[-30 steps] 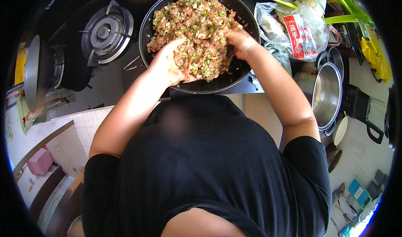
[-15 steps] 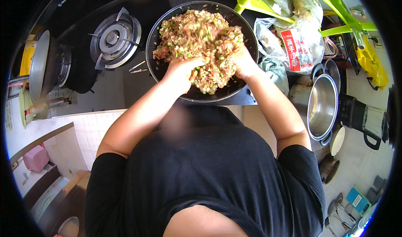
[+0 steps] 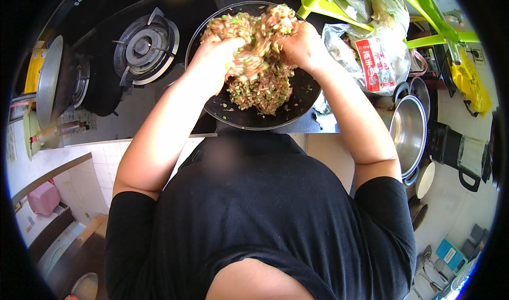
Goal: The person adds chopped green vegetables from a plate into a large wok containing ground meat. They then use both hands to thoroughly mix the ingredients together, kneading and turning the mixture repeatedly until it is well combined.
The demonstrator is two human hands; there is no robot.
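A dark round pan stands on the counter in front of me, with minced meat filling flecked with green bits in it. My left hand is at the pan's left side, curled round a clump of the filling. Opposite it, my right hand grips another clump near the far right rim. Both clumps are lifted above the rest and blurred by motion. Most of my fingertips are buried in the meat or hidden behind it. A lower heap lies between my wrists, and bare pan shows at the near right.
A gas burner is left of the pan, with a round metal lid farther left. On the right are a plastic bag with a red label, green rack legs, a steel pot and a black-handled blender jug.
Both hands have moved up and away from me, raising filling from the near side. The left hand has also shifted left. More of the pan's near bottom now shows.
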